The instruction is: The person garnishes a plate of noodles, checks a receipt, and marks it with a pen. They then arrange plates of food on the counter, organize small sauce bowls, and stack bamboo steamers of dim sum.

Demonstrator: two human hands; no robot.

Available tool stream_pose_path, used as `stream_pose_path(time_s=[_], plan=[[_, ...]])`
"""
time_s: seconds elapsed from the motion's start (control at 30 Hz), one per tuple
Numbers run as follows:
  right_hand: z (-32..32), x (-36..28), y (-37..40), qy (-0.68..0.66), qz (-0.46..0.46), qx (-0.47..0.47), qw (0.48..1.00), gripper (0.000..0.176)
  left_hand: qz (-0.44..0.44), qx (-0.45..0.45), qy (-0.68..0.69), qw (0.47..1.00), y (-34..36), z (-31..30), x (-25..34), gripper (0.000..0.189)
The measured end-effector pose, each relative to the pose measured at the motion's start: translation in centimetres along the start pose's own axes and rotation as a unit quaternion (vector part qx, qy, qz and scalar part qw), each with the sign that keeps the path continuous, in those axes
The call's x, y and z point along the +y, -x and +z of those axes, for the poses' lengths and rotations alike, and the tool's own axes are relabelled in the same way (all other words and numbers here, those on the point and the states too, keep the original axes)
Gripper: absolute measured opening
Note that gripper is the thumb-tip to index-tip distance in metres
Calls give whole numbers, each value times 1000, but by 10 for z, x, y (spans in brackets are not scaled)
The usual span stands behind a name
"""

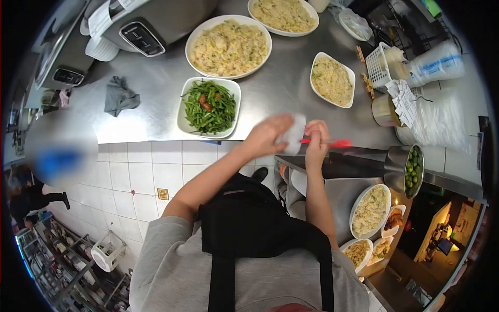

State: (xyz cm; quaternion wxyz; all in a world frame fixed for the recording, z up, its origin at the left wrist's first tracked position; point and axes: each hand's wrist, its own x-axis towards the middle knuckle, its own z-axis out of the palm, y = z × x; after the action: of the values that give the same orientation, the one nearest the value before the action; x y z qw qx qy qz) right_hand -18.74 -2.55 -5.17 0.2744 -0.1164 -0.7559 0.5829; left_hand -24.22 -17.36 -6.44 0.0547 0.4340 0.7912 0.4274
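My left hand (267,136) is closed at the edge of a small white thing (297,136), blurred, perhaps paper or cloth; its kind is not clear. Close beside it, my right hand (316,141) is wrapped round a slim red stick-like thing (340,143), which pokes out on both sides of the fist. Both hands are just over the front edge of the steel counter (280,99). To their left stands a square white dish of green vegetables (210,106) with brown pieces on top. Beyond my right hand is a white dish of fried rice (332,80).
Two more fried rice dishes (228,47) stand farther back beside a grey appliance (148,26). A grey cloth (121,96) lies left. At right are a white basket (378,66), plastic bags (442,122), a steel pot of green fruit (413,171) and several filled dishes (370,212).
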Motion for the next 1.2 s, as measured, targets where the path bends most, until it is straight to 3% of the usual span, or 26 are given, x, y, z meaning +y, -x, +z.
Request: stream_pose_path(time_s=[0.03, 0.1, 0.13, 0.17, 0.2, 0.23, 0.27, 0.3, 0.33, 0.37, 0.4, 0.47, 0.53, 0.6, 0.67, 0.7, 0.73, 0.8, 0.83, 0.9, 0.93, 0.97, 1.0, 1.07, 1.2], plan=[[5, -8, -1, -8, -52, -53, 997, 11, -16, -35, 45, 998, 16, -6, 14, 52], [40, -26, 8, -140, 150, -192, 960, 21, -42, -145, 106, 983, 42, -26, 34, 33], [56, -32, 10, -116, 172, -284, 936, 41, -15, -110, 139, 984, 60, -22, 30, 30], [79, -28, 15, -148, 293, -328, 886, 59, -61, -144, 121, 980, 73, -31, 35, 30], [98, -13, 20, -164, 272, -435, 843, 71, -90, -174, 102, 975, 85, -38, 32, 27], [104, -40, 20, -182, 370, -387, 825, 73, -112, -177, 94, 973, 94, -44, 30, 27], [117, -32, 25, -174, 377, -389, 822, 67, -107, -157, 91, 978, 105, -43, 19, 24], [131, -14, 39, -255, 343, -336, 839, 57, -142, -154, 102, 972, 108, -48, 20, 23], [133, -19, 36, -203, 360, -320, 853, 50, -92, -115, 69, 987, 112, -44, 13, 21], [129, -26, 35, -195, 341, -299, 870, 47, -226, -194, 104, 949, 105, -52, 20, 24], [124, -31, 35, -186, 324, -285, 883, 44, -173, -147, 130, 965, 109, -45, 11, 23], [110, -31, 37, -205, 324, -261, 886, 41, -185, -163, 165, 955, 107, -37, 1, 22], [80, -31, 41, -196, 300, -246, 900, 42, -174, -213, 174, 946, 99, -34, -1, 21], [33, -31, 52, -288, 262, -212, 896, 50, -171, -255, 186, 933, 92, -27, 7, 21], [-44, -66, 63, -213, 238, -183, 930, 60, -257, -257, 268, 892, 81, -17, 29, 23], [-82, -78, 75, -191, 226, -156, 942, 69, -196, -300, 256, 898, 76, -8, 22, 26], [-120, -96, 92, -181, 212, -107, 954, 76, -194, -282, 282, 896, 63, -5, 49, 21], [-194, -131, 135, -112, 271, -20, 956, 81, -29, -340, 193, 920, 42, 10, 53, 22], [-223, -145, 161, -73, 218, 56, 972, 81, -30, -331, 221, 917, 35, 13, 81, 23], [-275, -187, 211, 2, 321, 200, 926, 73, -2, -338, 224, 914, 28, 36, 97, 23], [-297, -187, 237, 12, 328, 310, 892, 62, 17, -339, 223, 914, 26, 46, 103, 23], [-319, -188, 261, 37, 277, 383, 880, 49, 76, -329, 219, 916, 26, 64, 103, 23], [-354, -180, 294, -2, 329, 432, 840, 44, 77, -328, 222, 915, 27, 74, 118, 23], [-405, -169, 349, 4, 294, 510, 809, 43, 74, -358, 232, 901, 27, 91, 151, 22], [-484, -147, 428, -9, 280, 527, 802, 43, 63, -370, 223, 900, 37, 120, 180, 19]])
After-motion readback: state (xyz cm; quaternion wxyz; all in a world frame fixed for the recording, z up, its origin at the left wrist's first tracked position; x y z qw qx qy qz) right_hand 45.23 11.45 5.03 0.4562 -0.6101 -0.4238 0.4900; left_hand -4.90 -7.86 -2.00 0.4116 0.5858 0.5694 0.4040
